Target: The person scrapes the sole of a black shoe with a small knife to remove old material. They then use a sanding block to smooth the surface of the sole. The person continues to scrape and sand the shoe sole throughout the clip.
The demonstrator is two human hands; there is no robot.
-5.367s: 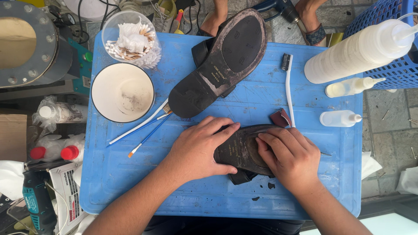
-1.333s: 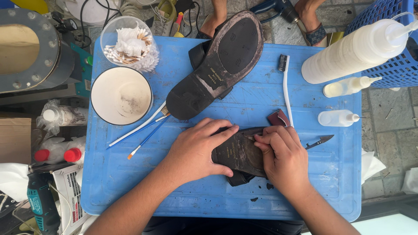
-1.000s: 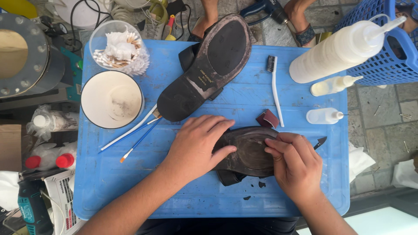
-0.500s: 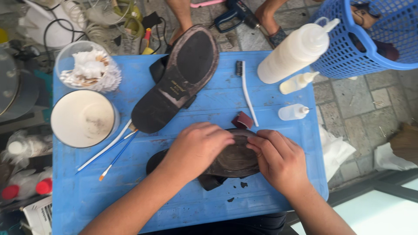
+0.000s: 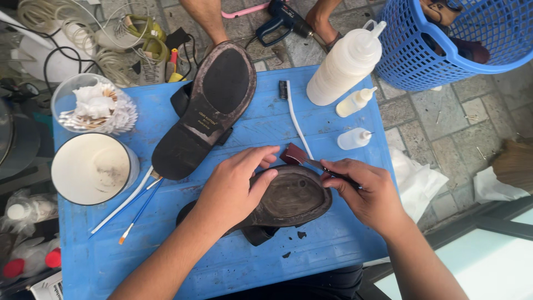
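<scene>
A dark shoe lies sole up (image 5: 291,198) on a blue plastic table (image 5: 333,244). My left hand (image 5: 236,186) presses down on its middle and heel part, fingers spread over the sole. My right hand (image 5: 366,191) is closed around a thin metal blade (image 5: 317,164), whose tip points at the far edge of the sole beside a small dark red block (image 5: 293,154). A second dark shoe (image 5: 208,108) rests sole up farther back. Black crumbs (image 5: 293,244) lie on the table in front of the near shoe.
A white tub (image 5: 91,169), a clear jar of cotton buds (image 5: 91,105), two thin brushes (image 5: 130,208), a white toothbrush (image 5: 294,119), a large squeeze bottle (image 5: 344,64) and two small dropper bottles (image 5: 355,139) share the table. A blue basket (image 5: 461,39) stands right. Another person's feet show at top.
The view has swung left and down. My right hand has shifted from on top of the sole to its right edge, now showing the blade. My left hand stays pressed on the shoe.
</scene>
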